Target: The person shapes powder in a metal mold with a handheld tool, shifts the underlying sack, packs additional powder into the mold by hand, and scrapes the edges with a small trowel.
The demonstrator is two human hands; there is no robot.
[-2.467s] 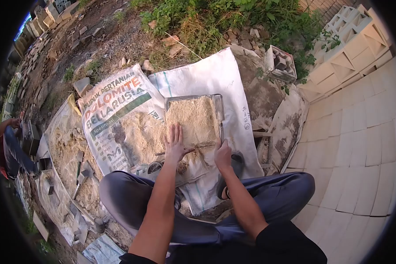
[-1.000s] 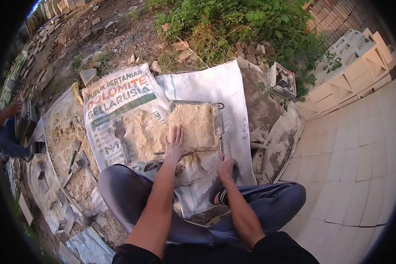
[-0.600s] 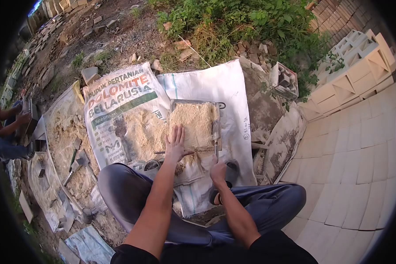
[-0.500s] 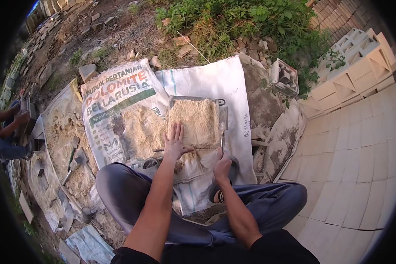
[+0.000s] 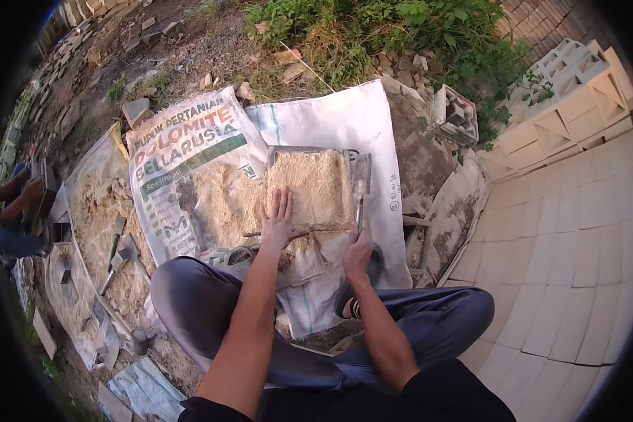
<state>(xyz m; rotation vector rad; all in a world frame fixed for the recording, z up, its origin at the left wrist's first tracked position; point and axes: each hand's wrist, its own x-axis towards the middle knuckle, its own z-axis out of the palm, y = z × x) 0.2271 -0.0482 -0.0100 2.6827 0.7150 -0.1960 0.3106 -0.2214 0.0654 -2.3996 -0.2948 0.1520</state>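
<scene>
A shallow rectangular mold filled with pale, sandy powder lies flat on the white sacks. My left hand rests with its fingers spread over the mold's near left corner, fingertips on the powder. At the mold's right side, my right hand is wrapped round the handle of a trowel, whose blade points away from me. More loose powder is heaped on the printed sack to the left of the mold.
The printed sack overlaps a plain white sack. Tools lie on another powder-covered sheet to the left, near a person at work. Cast blocks and pale slabs stand on the right. Plants grow ahead.
My right hand and the trowel have shifted slightly up and to the right along the mold's side. My left hand stays on the near left corner.
</scene>
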